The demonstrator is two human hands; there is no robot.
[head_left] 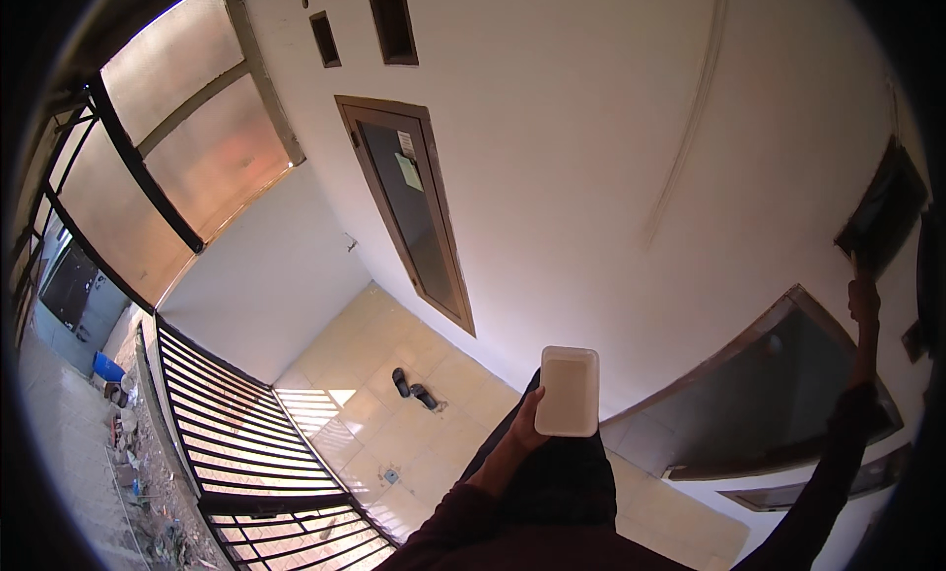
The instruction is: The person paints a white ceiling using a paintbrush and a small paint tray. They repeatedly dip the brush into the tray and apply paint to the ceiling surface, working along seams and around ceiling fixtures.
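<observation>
In my left hand (529, 422) is a shallow white rectangular plastic tub (572, 389), held by its left side with the thumb near the rim. Its inside looks pale, and I cannot tell whether there is anything in it. My right hand (863, 302) is raised high at the far right, its arm stretched up along the wall. The fingers look closed around something small and thin, too unclear to name, which points up to the lower edge of a dark framed panel (884, 211) on the wall.
A white wall (572, 167) carries a narrow brown-framed door (414, 216) and a large dark-glazed door (778, 403) at right. Black sandals (414, 388) lie on the beige tiled floor (370, 344). Black metal railings (246, 413) run along the left, with a blue container (108, 367) beyond.
</observation>
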